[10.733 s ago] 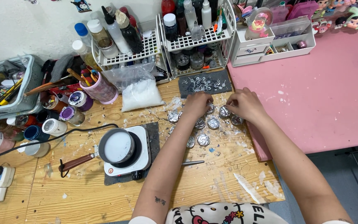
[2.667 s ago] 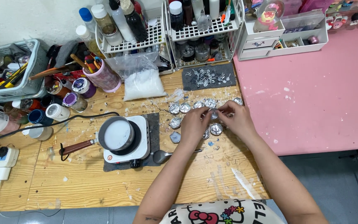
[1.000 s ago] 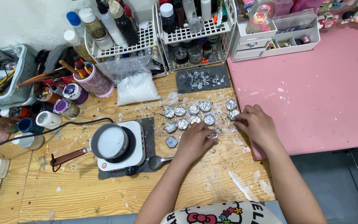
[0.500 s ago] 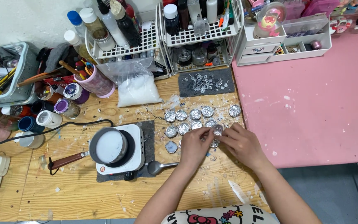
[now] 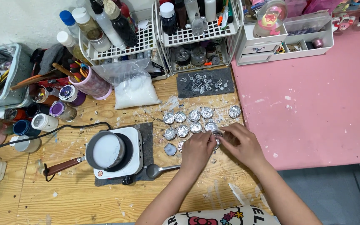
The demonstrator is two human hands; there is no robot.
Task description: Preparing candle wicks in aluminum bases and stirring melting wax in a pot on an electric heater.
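Observation:
My left hand (image 5: pixel 196 150) and my right hand (image 5: pixel 241 143) meet over the wooden bench (image 5: pixel 105 196), both pinching one small foil-wrapped cup (image 5: pixel 217 135) between the fingertips. Just beyond them several more foil-wrapped cups (image 5: pixel 188 123) stand in two rows, with one foil cup (image 5: pixel 234 111) apart at the right by the pink table. An unwrapped greyish cup (image 5: pixel 170 149) sits to the left of my left hand. A metal spoon (image 5: pixel 159 170) lies near my left wrist.
A small pot of white melted wax (image 5: pixel 105 151) sits on a white hot plate (image 5: pixel 132 154), handle pointing left. A bag of white flakes (image 5: pixel 136 89), a dark mat with metal wick tabs (image 5: pixel 205 82), wire racks of bottles (image 5: pixel 121 41) and paint jars (image 5: pixel 63 110) crowd the back. The pink table (image 5: pixel 313 104) adjoins on the right.
Half a second ago both hands held the foil cup in about the same spot; they have stayed together on it. A second ago the hands were apart, each resting among the cups.

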